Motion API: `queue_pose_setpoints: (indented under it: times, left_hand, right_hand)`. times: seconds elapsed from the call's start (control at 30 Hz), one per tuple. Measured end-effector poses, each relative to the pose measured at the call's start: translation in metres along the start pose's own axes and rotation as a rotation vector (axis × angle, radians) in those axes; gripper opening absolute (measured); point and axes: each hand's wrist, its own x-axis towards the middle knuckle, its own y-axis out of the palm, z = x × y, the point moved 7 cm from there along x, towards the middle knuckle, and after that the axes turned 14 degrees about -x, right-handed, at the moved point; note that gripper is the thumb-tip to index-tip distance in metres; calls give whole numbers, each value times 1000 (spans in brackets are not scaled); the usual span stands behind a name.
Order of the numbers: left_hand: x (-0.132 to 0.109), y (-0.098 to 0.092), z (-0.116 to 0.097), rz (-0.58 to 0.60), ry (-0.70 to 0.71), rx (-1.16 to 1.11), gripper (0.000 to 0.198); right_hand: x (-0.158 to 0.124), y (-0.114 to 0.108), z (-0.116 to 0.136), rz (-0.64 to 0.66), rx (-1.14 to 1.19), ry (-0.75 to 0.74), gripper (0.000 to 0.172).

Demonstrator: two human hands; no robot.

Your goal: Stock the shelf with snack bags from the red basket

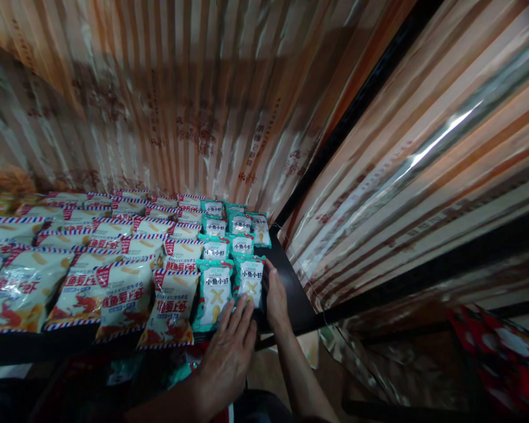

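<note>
Both hands are at the front right of rows of snack bags on a dark shelf [293, 282]. My left hand [231, 343] lies with fingers stretched out over the lower edge of a teal-and-white snack bag [251, 281]. Along that bag's right side stands my right hand [275, 296], fingers extended, its fingertips partly hidden behind the edge. A matching teal bag [214, 296] leans just left of it. More teal bags [242, 245] are lined up behind. To the left stand white-and-red snack bags [171, 305] with striped edges.
Striped, printed plastic sheeting [194, 106] hangs behind the shelf and down the right side. A dark frame post [335, 132] slants up at the corner. Red patterned packages [502, 358] show at the lower right.
</note>
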Motion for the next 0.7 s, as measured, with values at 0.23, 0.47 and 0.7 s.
queue_pose_setpoints:
  times: [0.23,0.47,0.7]
  left_hand:
    - [9,2,5,-20,14,88,49]
    - [-6,-19,14,-115,-16,225,53]
    - [-16,-27,22,-198,-50,278,56]
  right_hand:
    - [-4,12,18,40,-68,71,71]
    - [-5,17,12,6,-119,113,72]
    - [-5,22,23,25,-193,63,69]
